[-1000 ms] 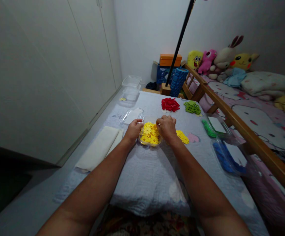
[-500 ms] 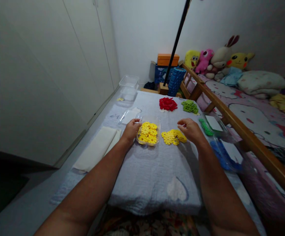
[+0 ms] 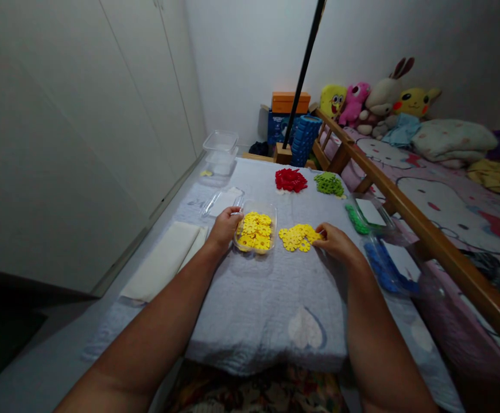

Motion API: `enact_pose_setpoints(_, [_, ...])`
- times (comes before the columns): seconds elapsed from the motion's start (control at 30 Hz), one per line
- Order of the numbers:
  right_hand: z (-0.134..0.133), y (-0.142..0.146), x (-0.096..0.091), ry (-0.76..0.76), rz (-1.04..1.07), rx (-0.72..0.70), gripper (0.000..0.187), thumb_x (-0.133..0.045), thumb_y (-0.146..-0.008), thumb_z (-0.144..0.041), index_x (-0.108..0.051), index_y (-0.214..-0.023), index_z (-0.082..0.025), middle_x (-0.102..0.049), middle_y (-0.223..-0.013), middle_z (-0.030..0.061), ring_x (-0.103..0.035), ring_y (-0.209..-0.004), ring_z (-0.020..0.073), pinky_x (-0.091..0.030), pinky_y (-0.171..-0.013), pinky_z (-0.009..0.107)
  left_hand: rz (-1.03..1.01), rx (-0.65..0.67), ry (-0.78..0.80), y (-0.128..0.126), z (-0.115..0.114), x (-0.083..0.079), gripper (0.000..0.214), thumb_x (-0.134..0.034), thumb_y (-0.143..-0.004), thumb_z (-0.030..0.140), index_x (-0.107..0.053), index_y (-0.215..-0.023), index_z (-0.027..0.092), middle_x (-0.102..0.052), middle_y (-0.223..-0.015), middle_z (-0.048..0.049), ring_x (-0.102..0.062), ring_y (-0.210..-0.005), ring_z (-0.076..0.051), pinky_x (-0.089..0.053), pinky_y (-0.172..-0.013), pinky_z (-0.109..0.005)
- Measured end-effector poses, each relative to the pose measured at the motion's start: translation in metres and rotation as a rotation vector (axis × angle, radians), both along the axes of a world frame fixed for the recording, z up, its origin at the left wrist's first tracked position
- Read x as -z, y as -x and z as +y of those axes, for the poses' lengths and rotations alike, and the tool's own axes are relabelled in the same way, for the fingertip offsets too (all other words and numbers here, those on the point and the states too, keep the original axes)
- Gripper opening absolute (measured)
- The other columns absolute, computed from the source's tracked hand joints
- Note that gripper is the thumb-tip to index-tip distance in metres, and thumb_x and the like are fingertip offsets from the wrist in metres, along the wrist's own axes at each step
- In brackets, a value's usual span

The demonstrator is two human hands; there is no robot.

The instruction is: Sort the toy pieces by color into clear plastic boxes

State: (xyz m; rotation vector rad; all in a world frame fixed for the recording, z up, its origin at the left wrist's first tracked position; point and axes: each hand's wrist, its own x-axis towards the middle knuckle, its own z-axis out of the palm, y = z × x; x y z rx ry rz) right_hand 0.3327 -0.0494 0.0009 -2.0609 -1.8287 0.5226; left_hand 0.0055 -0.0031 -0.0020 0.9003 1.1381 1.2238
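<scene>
My left hand (image 3: 224,228) grips the left side of a clear plastic box (image 3: 275,221), its fingers closed on the wall. Inside the box lie several yellow flower-shaped plastic discs (image 3: 256,231), notched round the edge and holed in the middle. A loose pile of the same yellow discs (image 3: 295,237) rests on the cloth just right of the box. At the right edge of that pile, my right hand (image 3: 330,241) pinches a yellow disc between thumb and fingers; the hand partly hides it.
Red pieces (image 3: 290,180) and light green pieces (image 3: 329,183) sit in heaps at the back. Lidded boxes of green (image 3: 356,219) and blue pieces (image 3: 383,267) line the right edge. A clear lid (image 3: 209,203), stacked empty boxes (image 3: 220,152) and a folded cloth (image 3: 161,261) are left.
My right hand has come down from above the yellow pile onto its right edge, fingers closing on a disc. My left hand keeps its hold on the box. The view has shifted slightly.
</scene>
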Motion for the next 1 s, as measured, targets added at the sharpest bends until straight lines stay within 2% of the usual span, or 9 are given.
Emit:
enact_pose_setpoints(0.23, [-0.002, -0.005, -0.005, -0.033, 0.083, 0.019, 0.013, -0.067, -0.069, -0.022, -0.067, -0.081, -0.020, -0.067, -0.075, 0.0007, -0.059, -0.069, 0.0171, -0.039, -0.063, 0.027, 0.033, -0.018, -0.018, 0.001, 0.002, 0.005, 0.042, -0.071, -0.062, 0.032, -0.063, -0.100, 0.017, -0.064, -0.070, 0.0016, -0.060, -0.060, -0.014, -0.045, -0.055, -0.024])
enact_pose_setpoints(0.4, [-0.004, 0.000, -0.019, -0.078, 0.201, -0.001, 0.010, -0.061, -0.073, -0.028, -0.067, -0.072, -0.020, -0.063, -0.067, 0.0013, -0.056, -0.064, 0.0176, -0.039, -0.061, 0.029, 0.027, -0.013, -0.011, 0.001, 0.001, 0.003, 0.042, -0.070, -0.062, 0.033, -0.062, -0.099, 0.018, -0.064, -0.071, 0.0015, -0.060, -0.060, -0.015, -0.045, -0.055, -0.024])
enact_pose_setpoints(0.5, [-0.002, 0.021, -0.034, -0.134, 0.341, -0.050, 0.015, -0.063, -0.074, -0.034, -0.068, -0.075, -0.020, -0.063, -0.067, 0.0004, -0.056, -0.063, 0.0167, -0.040, -0.060, 0.028, 0.019, -0.011, -0.003, 0.000, 0.000, 0.001, 0.041, -0.070, -0.061, 0.032, -0.061, -0.099, 0.018, -0.065, -0.070, 0.0015, -0.060, -0.060, -0.015, -0.045, -0.056, -0.025])
enact_pose_setpoints(0.63, [0.003, 0.069, -0.052, -0.161, 0.473, -0.230, 0.014, -0.066, -0.078, -0.033, -0.070, -0.080, -0.020, -0.070, -0.076, 0.0019, -0.062, -0.070, 0.0173, -0.046, -0.065, 0.028, 0.016, -0.021, 0.005, -0.001, -0.001, -0.001, 0.041, -0.070, -0.061, 0.032, -0.061, -0.099, 0.018, -0.064, -0.068, 0.0020, -0.059, -0.058, -0.015, -0.045, -0.055, -0.025])
enact_pose_setpoints(0.8, [0.014, 0.123, -0.057, -0.208, 0.361, -0.396, 0.011, -0.062, -0.084, -0.020, -0.073, -0.085, -0.020, -0.075, -0.084, 0.0023, -0.066, -0.077, 0.0166, -0.048, -0.075, 0.028, -0.001, -0.015, 0.008, -0.001, 0.000, -0.003, 0.041, -0.071, -0.061, 0.031, -0.060, -0.099, 0.017, -0.064, -0.066, 0.0023, -0.059, -0.057, -0.015, -0.047, -0.056, -0.025])
enact_pose_setpoints(1.0, [0.021, 0.146, -0.048, -0.204, 0.024, -0.378, 0.016, -0.065, -0.088, -0.017, -0.076, -0.098, -0.024, -0.078, -0.095, 0.0037, -0.066, -0.092, 0.0210, -0.044, -0.086, 0.033, -0.033, 0.002, 0.011, 0.000, 0.001, -0.001, 0.042, -0.071, -0.062, 0.030, -0.059, -0.100, 0.018, -0.065, -0.068, 0.0011, -0.061, -0.058, -0.015, -0.047, -0.056, -0.026])
